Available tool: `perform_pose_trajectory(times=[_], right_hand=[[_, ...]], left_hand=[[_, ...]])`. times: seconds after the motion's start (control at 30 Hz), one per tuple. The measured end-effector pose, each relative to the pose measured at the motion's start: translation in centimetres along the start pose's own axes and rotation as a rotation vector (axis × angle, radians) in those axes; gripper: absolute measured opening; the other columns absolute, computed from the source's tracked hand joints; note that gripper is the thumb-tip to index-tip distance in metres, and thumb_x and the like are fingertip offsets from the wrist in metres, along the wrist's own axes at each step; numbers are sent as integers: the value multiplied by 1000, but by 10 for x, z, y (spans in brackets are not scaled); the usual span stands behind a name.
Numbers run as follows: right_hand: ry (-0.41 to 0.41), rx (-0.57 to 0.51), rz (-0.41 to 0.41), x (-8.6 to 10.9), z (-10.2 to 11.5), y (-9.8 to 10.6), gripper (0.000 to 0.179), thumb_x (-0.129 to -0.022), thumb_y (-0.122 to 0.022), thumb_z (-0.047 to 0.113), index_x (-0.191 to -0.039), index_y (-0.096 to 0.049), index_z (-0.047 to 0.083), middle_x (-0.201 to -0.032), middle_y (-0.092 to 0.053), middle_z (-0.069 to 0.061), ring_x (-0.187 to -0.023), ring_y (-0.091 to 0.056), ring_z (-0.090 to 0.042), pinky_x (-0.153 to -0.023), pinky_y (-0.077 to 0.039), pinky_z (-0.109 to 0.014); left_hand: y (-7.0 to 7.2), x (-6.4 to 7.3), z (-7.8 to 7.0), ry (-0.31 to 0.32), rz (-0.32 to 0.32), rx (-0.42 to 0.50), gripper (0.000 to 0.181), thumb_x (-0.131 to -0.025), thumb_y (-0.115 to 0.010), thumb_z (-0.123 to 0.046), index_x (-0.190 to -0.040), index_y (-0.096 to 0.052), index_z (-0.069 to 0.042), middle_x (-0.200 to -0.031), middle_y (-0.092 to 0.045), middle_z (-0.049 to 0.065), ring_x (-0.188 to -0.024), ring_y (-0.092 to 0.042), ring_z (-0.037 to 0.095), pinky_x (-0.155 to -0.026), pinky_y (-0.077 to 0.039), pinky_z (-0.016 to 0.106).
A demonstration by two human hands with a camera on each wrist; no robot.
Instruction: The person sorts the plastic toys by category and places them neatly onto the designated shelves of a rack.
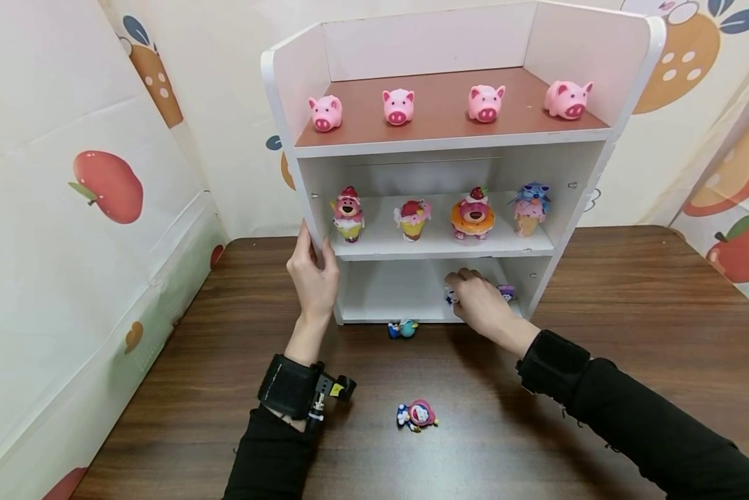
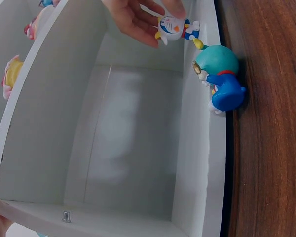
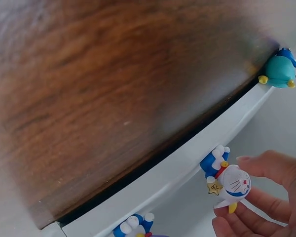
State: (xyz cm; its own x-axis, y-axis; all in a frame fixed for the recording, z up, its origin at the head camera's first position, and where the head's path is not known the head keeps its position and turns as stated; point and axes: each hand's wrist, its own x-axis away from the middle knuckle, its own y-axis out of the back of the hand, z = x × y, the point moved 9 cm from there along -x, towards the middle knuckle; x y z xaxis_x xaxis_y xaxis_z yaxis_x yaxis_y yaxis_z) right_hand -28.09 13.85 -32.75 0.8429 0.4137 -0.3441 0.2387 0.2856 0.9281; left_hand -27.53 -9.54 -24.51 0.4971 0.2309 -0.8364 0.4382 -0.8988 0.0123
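Note:
My right hand [image 1: 482, 303] reaches into the bottom shelf and holds a small white-and-blue Doraemon figurine [image 3: 237, 181] by its head, thumb on one side and fingers on the other. The figurine's feet are at the shelf's front edge. My left hand [image 1: 314, 281] grips the left side panel of the white shelf unit [image 1: 449, 255], thumb inside and fingers outside. Beside the right hand stands another figurine [image 1: 507, 292] with purple on it, partly covered by the hand. A teal-and-blue figurine [image 2: 222, 74] lies at the bottom shelf's front edge.
A pink-and-blue figurine [image 1: 419, 414] lies on the brown wooden table [image 1: 505, 444] between the forearms. Several pink pigs [image 1: 398, 107] stand along the top shelf. Dessert-themed figurines [image 1: 473, 215] line the middle shelf. Fruit-printed sheets [image 1: 108, 187] cover the walls behind and beside.

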Motion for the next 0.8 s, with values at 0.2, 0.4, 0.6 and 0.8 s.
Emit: perform_pose_trajectory(times=[0.2,0.4,0.6,0.8], right_hand=[[-29,-49,-2,6,-4,3,44,-67,-73,1,-106,-56,-6,-97,-57,-19,-85,-55,-28,-71,-48,-39],[-4,-67,-129,21,1,26,43,-66,-73,2,-105,-56,-4,-101,-57,-19,-94,-53,-33,-73,-46,-43],[-6,-106,-292,38,5,53,30,-71,-70,5,-98,-59,-2,-95,-57,-15,-91,-53,-29,-74,-45,-43],[19,-215,-529,55,5,79,21,-75,-67,5,-94,-62,0,-86,-61,-11,-79,-55,-23,-67,-45,-34]], left_hand=[[-1,0,1,6,3,-8,44,-81,-51,12,-125,-44,8,-117,-54,18,-104,-52,24,-82,-44,39],[-2,-1,0,7,8,-20,43,-79,-51,15,-121,-43,14,-116,-53,25,-103,-52,29,-81,-44,43],[-1,-1,0,-1,8,-11,44,-81,-51,12,-124,-44,9,-117,-53,20,-104,-52,25,-82,-44,40],[0,0,-1,-12,3,-10,44,-82,-50,9,-125,-44,6,-118,-54,18,-104,-52,23,-82,-44,39]])
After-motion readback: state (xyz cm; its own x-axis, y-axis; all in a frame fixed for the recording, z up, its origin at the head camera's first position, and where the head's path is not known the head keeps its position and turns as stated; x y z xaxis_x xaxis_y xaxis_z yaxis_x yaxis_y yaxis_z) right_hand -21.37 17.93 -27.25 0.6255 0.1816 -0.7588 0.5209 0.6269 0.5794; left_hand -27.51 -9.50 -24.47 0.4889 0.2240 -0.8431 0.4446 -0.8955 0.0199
